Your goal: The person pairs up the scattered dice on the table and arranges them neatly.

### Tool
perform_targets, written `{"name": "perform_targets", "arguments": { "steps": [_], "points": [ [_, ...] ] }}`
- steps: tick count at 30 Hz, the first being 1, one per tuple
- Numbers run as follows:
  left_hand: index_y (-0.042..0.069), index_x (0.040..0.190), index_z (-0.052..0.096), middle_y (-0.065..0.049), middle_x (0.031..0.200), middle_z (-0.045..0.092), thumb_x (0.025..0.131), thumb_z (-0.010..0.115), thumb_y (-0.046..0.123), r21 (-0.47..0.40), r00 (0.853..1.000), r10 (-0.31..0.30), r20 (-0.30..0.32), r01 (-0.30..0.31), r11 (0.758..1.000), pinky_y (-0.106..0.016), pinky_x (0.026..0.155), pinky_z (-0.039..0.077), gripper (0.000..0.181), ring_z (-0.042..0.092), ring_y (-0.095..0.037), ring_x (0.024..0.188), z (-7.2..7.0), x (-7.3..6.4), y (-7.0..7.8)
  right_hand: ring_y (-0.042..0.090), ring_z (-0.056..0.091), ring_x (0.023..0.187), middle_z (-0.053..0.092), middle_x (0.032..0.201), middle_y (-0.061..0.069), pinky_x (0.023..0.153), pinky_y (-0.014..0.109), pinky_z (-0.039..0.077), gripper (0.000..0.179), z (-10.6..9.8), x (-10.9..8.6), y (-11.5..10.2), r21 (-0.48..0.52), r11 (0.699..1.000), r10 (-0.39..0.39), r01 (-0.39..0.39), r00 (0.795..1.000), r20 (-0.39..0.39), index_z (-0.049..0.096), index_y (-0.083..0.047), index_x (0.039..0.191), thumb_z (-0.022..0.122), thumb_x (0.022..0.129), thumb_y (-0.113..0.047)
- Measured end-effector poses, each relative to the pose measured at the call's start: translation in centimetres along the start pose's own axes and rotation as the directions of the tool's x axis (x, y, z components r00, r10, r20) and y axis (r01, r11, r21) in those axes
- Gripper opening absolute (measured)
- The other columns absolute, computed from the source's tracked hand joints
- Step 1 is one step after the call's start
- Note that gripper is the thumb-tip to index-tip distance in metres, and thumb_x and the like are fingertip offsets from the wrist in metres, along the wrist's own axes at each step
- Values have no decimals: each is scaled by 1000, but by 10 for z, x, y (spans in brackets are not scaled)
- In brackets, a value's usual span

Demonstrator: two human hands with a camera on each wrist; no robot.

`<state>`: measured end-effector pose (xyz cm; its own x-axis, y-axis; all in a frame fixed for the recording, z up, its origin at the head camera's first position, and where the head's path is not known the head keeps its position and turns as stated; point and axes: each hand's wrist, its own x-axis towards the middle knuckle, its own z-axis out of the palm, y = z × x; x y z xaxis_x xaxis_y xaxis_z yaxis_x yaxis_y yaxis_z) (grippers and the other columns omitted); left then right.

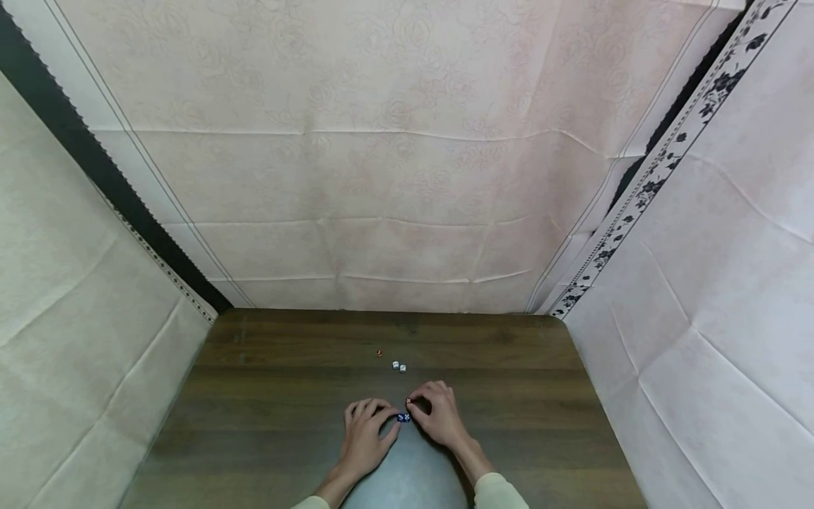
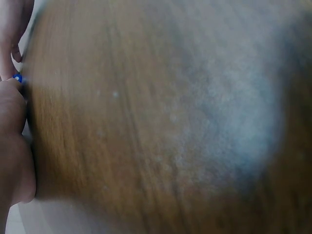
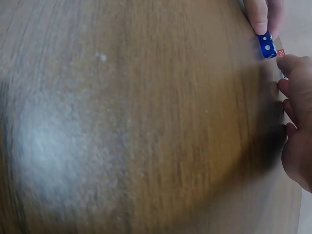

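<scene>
Two blue dice [image 1: 403,418] sit side by side on the wooden table, between the hands. My left hand [image 1: 365,435] pinches the left one of the pair with thumb and index finger, the other fingers spread on the tabletop. Just beyond the pair, my right hand [image 1: 443,418] holds a small red die [image 1: 408,401] between thumb and index fingertip. In the right wrist view the red die [image 3: 281,52] shows white pips beside the blue dice [image 3: 266,45]. Only a bit of blue die [image 2: 17,78] peeks past the fingers in the left wrist view.
Farther back on the table [image 1: 267,396] lie two white dice [image 1: 398,367] close together. Another small red die [image 1: 379,353] lies behind them, slightly left. Pale cloth hangs [image 1: 381,177] behind the table's far edge and along both sides.
</scene>
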<state>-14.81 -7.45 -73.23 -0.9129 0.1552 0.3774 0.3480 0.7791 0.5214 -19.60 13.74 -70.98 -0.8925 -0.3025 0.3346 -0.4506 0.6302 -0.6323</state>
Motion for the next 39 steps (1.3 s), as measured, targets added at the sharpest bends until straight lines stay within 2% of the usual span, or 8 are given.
{"name": "perform_targets", "arguments": {
  "steps": [8, 13, 22, 33, 39],
  "points": [
    [29, 109, 87, 8, 115, 75, 94, 94, 31, 16, 1000, 17, -22, -16, 1000, -61, 109, 37, 17, 66, -25, 117, 2, -1, -1, 13, 62, 109, 77, 108, -8, 95, 39, 40, 6, 4, -1, 3, -2, 1000, 29, -29, 999, 19, 87, -22, 104, 90, 99, -21],
    [30, 108, 86, 10, 114, 74, 93, 94, 30, 27, 998, 39, -49, -38, 999, -59, 106, 38, 18, 66, -24, 115, 5, 0, -4, 14, 62, 108, 76, 108, -6, 94, 39, 39, 6, 6, -2, 4, -14, 1000, 5, -5, 1000, 0, 87, -21, 104, 90, 98, -21],
    [29, 109, 86, 9, 115, 75, 95, 93, 30, 8, 999, 20, -28, -20, 1000, -62, 108, 38, 16, 66, -26, 116, 5, 0, -3, 16, 62, 104, 76, 106, -2, 92, 39, 39, 9, 8, -2, 4, -24, 999, -41, 41, 999, -34, 88, -19, 104, 92, 96, -18],
    [29, 110, 87, 8, 115, 75, 94, 93, 31, 8, 999, 24, -31, -24, 1000, -62, 108, 39, 17, 67, -27, 116, 4, 0, -2, 15, 61, 108, 74, 109, -7, 95, 41, 39, 10, 7, -2, 6, -2, 999, 36, -36, 999, 26, 87, -23, 107, 91, 97, -22],
    [28, 110, 87, 8, 115, 75, 94, 93, 30, 7, 1000, 17, -25, -17, 1000, -62, 108, 39, 17, 67, -27, 116, 2, 0, 0, 14, 60, 110, 74, 110, -9, 96, 40, 38, 11, 7, -1, 7, -10, 999, 44, -43, 998, 35, 87, -25, 108, 91, 98, -24]
  ]
}}
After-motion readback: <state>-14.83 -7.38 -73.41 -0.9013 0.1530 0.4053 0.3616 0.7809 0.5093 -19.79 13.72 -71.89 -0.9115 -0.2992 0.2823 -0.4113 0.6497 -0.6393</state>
